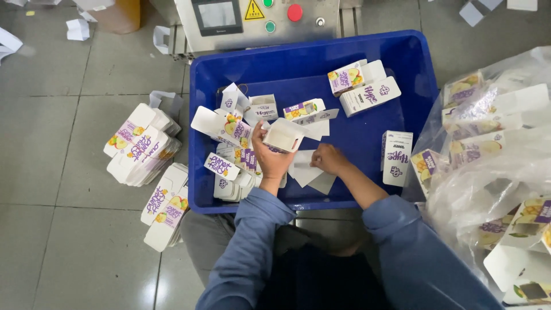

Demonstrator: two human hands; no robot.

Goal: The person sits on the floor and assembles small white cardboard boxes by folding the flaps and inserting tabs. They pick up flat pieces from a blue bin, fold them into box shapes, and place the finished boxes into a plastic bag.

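Note:
My left hand (268,154) holds a small white carton (283,136) with its open end facing up, over the blue plastic crate (298,63). My right hand (327,159) rests with curled fingers on folded white paper leaflets (306,172) lying on the crate floor. Several folded and flat printed cartons with purple lettering and fruit pictures (229,127) lie in the crate's left part. More assembled cartons (363,86) sit at the far right corner, and one (396,157) stands against the right wall.
Stacks of flat cartons (140,146) lie on the tiled floor to the left. A clear plastic bag of cartons (493,161) bulges at the right. A metal machine panel with a screen and coloured buttons (258,20) stands behind the crate.

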